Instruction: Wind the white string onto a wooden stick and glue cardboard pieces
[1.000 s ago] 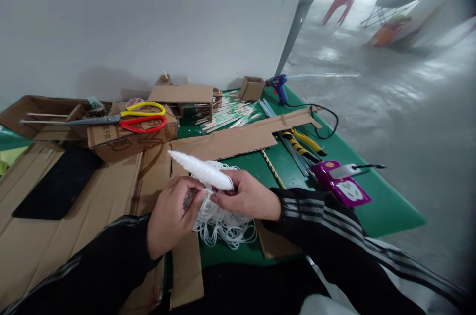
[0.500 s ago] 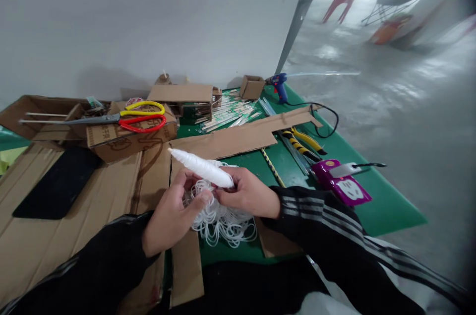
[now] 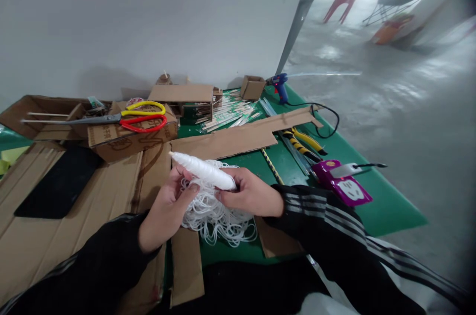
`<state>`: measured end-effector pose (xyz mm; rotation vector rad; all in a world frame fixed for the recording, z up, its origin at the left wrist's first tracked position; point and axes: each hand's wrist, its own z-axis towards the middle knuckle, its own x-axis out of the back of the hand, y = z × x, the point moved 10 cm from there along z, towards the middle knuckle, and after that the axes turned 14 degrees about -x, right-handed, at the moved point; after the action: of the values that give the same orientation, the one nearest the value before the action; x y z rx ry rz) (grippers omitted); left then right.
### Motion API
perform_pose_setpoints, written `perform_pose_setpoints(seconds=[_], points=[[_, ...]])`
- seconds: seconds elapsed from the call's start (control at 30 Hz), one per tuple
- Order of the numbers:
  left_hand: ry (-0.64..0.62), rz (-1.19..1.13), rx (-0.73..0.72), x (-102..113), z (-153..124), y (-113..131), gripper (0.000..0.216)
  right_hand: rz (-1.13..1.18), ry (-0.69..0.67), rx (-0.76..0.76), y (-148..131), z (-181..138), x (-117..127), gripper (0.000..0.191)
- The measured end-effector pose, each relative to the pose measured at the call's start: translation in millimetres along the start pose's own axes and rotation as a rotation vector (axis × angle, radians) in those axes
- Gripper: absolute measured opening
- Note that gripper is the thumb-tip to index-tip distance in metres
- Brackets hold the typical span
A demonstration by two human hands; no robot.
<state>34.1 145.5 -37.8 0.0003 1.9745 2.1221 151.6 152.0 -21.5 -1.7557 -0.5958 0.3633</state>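
My right hand (image 3: 256,193) is closed around the thick end of a tapered spool of white string (image 3: 203,168), whose pale tip points up and to the left. Beneath the spool lies a loose, tangled heap of the same white string (image 3: 223,220). My left hand (image 3: 163,213) is closed at the heap's left side, thumb and fingers pinching strands just below the spool. Its fingertips are partly hidden by the string and the spool.
Scissors (image 3: 143,116) with yellow and red handles rest on a cardboard box (image 3: 130,141). A black tablet-like slab (image 3: 57,183) lies on cardboard at left. Pliers (image 3: 305,144), a purple power strip (image 3: 344,183) and a blue glue gun (image 3: 279,88) are at right; thin sticks (image 3: 230,115) lie behind.
My left hand has shifted slightly left, drawing away from the spool's middle, so more of the string heap shows. The spool and my right hand have moved very little.
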Motion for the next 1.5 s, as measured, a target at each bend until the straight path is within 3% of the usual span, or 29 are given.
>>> perform_pose_setpoints(seconds=[0.13,0.3,0.5,0.6,0.77,0.87,1.0,1.1,1.3,1.4,1.5], points=[[-0.112,-0.014,-0.024,-11.7,-1.1,5.3,0.022,0.088,0.017,0.0,-0.3,-0.3,4.2,0.017],[-0.181,0.034,-0.084,-19.8,-4.2,10.2,0.02,0.156,-0.076,-0.031,3.0,-0.5,-4.0,0.038],[-0.255,0.215,-0.134,-22.5,-8.8,10.3,0.017,0.042,-0.018,-0.081,10.6,1.6,-2.8,0.024],[-0.275,0.357,-0.155,-21.4,-6.7,13.8,0.026,0.027,0.002,-0.079,11.7,1.9,-1.9,0.017],[-0.351,0.461,-0.068,-26.4,-3.6,12.8,0.031,0.026,-0.024,-0.055,9.9,1.5,-6.4,0.015],[-0.263,0.34,0.01,-21.9,-3.3,7.7,0.029,-0.031,-0.013,-0.07,10.0,1.2,-8.0,0.014],[-0.001,-0.002,0.165,-6.8,-8.3,-8.9,0.032,-0.096,0.0,-0.05,6.7,-0.2,-9.8,0.013],[0.059,-0.271,0.276,-8.6,-14.2,-18.3,0.026,-0.116,-0.001,-0.041,6.0,-1.1,-11.0,0.011],[-0.096,-0.334,0.232,-17.3,-13.0,-8.6,0.031,0.027,-0.055,-0.043,3.4,-3.3,-13.1,0.013],[-0.211,-0.141,0.197,-21.4,-10.0,-6.1,0.039,0.101,-0.052,-0.046,2.7,-2.7,-11.1,0.01],[-0.325,0.111,0.161,-26.2,-6.3,-2.9,0.027,0.158,-0.021,-0.021,0.9,-1.2,-7.0,0.009]])
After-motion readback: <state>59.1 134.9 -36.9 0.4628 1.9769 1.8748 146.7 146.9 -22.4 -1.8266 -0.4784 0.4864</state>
